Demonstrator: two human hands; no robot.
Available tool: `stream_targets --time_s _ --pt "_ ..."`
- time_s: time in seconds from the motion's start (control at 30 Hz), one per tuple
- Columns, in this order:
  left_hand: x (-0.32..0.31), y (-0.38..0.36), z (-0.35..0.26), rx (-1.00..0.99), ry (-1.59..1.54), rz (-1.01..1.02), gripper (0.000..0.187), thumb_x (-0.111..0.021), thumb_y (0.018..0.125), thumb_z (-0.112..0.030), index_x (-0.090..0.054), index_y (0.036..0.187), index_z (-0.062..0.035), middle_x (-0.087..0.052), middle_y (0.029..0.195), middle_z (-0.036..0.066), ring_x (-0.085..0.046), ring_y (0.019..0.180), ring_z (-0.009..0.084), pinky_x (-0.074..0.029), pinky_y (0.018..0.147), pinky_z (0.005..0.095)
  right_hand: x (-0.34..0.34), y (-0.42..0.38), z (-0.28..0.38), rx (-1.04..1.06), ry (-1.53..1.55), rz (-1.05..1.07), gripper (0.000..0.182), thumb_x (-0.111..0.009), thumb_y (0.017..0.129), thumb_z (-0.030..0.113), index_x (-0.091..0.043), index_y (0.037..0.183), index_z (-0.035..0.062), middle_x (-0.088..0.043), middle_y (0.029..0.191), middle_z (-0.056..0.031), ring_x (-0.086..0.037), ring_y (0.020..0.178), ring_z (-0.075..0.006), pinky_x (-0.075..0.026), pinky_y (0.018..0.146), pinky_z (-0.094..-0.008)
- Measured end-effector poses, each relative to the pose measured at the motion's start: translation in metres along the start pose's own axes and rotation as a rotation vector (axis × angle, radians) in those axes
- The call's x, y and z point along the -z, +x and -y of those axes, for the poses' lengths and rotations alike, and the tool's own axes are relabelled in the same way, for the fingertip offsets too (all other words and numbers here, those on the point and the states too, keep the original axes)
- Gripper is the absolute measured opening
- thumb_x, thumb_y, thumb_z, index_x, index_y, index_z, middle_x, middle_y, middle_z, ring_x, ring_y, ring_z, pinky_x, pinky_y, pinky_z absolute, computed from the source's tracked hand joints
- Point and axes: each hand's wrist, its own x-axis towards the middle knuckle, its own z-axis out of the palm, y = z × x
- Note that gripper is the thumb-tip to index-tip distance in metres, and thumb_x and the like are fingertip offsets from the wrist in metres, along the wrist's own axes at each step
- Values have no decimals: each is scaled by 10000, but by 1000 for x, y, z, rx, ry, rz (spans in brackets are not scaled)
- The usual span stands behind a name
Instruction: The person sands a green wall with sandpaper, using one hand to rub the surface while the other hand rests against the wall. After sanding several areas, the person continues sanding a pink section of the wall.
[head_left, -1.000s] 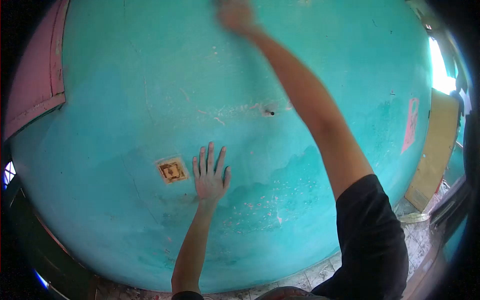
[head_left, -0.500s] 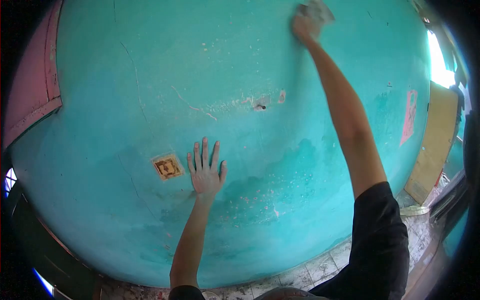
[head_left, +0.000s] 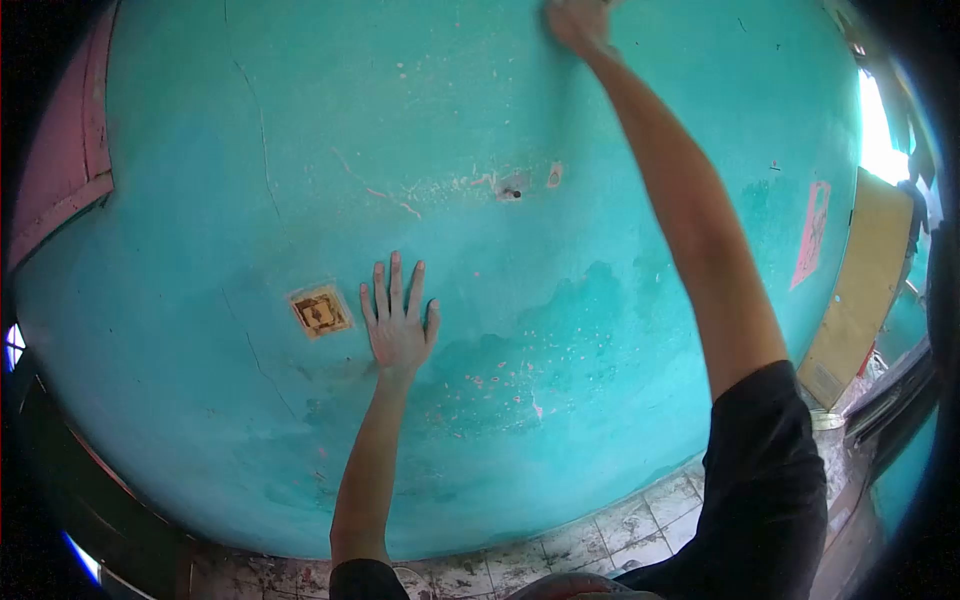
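My left hand [head_left: 399,340] lies flat on the turquoise wall [head_left: 480,120], its dusty fingers spread and holding nothing. Just left of it is a square recessed wall box [head_left: 321,312] with a brown, worn inside. High on the wall, at the top edge of the view, my right hand [head_left: 580,22] presses against the surface with its fingers bent. It grips a thin greyish sheet that looks like sandpaper; nearly all of it is now beyond the frame. The fingertips are cut off too.
A small dark pipe stub [head_left: 516,194] sticks out of the wall amid chipped paint. A pink frame [head_left: 95,190] borders the left side. At right stand a tan board [head_left: 855,290] and a bright opening. Dirty floor tiles [head_left: 600,535] run along the wall's foot.
My right hand has moved left and up along the wall, carrying the sheet out of view. My left hand stays planted; the view has shifted slightly.
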Motion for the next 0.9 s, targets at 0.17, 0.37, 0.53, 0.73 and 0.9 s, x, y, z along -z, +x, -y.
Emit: stream_targets --time_s 0.17,0.37,0.53,0.73,0.9 --pt "0 -1 -2 14 -19 0 566 -434 1037 -427 -432 1567 -228 -327 1658 97 -306 1515 352 -197 1220 568 -113 -49 93 717 -97 50 450 -524 937 239 -592 1349 70 -468 1538 -172 -430 1435 -339 -329 1207 -453" --pt "1 -5 2 -19 -33 -9 571 -465 1026 -410 -430 1568 -233 -321 1661 90 -300 1519 337 -201 1223 562 -2 -42 44 252 99 295 545 -332 1092 249 -304 1564 -23 -220 1677 -179 -167 1564 -303 -109 1287 -417" --pt "2 -5 3 -20 -35 -8 575 -491 1015 -414 -441 1561 -240 -325 1659 93 -310 1515 334 -218 1220 556 -26 4 -23 -99 -236 -76 564 -334 1072 259 -317 1560 -22 -221 1670 -211 -119 1568 -355 -77 1283 -469" --pt "4 -4 5 -18 -44 3 561 -485 1016 -421 -473 1542 -228 -331 1656 95 -313 1514 334 -215 1224 547 -80 -96 101 621 -300 136 576 -449 1009 296 -402 1557 125 -373 1619 -133 -327 1505 -304 -216 1260 -451" --pt "-2 -5 4 -30 -14 -28 565 -475 1018 -428 -464 1545 -224 -330 1655 98 -305 1517 342 -205 1227 552 -24 -100 -1 884 -233 212 628 -459 981 211 -339 1589 113 -314 1654 -119 -283 1531 -300 -198 1271 -434"
